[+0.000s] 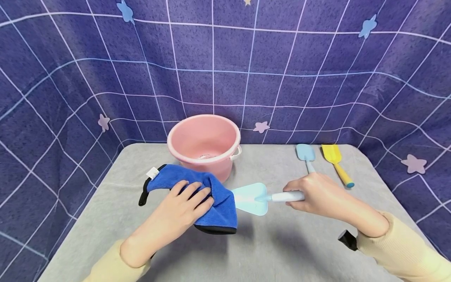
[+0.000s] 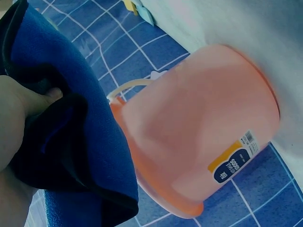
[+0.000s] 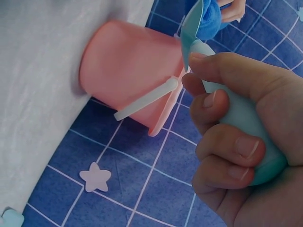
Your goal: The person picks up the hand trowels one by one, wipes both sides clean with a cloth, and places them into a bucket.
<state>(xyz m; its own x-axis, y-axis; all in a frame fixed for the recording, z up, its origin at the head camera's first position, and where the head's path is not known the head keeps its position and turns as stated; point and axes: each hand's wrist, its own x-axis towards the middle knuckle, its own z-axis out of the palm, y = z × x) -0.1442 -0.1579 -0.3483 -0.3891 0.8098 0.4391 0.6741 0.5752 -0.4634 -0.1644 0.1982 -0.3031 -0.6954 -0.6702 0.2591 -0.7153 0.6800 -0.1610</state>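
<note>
My left hand (image 1: 184, 207) grips a blue cloth (image 1: 223, 213) with black edging and a white tag. The cloth is folded over the tip of a light blue toy shovel (image 1: 251, 197). Its pale handle (image 3: 241, 113) is wrapped in the curled fingers of my right hand (image 1: 318, 196). In the head view the shovel lies level, blade pointing left, with the blade's far end hidden under the cloth. Just behind the cloth stands a pink bucket (image 1: 223, 170), upright, with a white carrying handle (image 3: 147, 98).
At the back right of the grey table (image 1: 141, 235) lie a second light blue shovel (image 1: 305, 152) and a yellow shovel (image 1: 331, 153). A label (image 2: 232, 161) marks the bucket's side. Dark blue curtain (image 1: 225, 51) with white lines and stars surrounds the table's back and sides.
</note>
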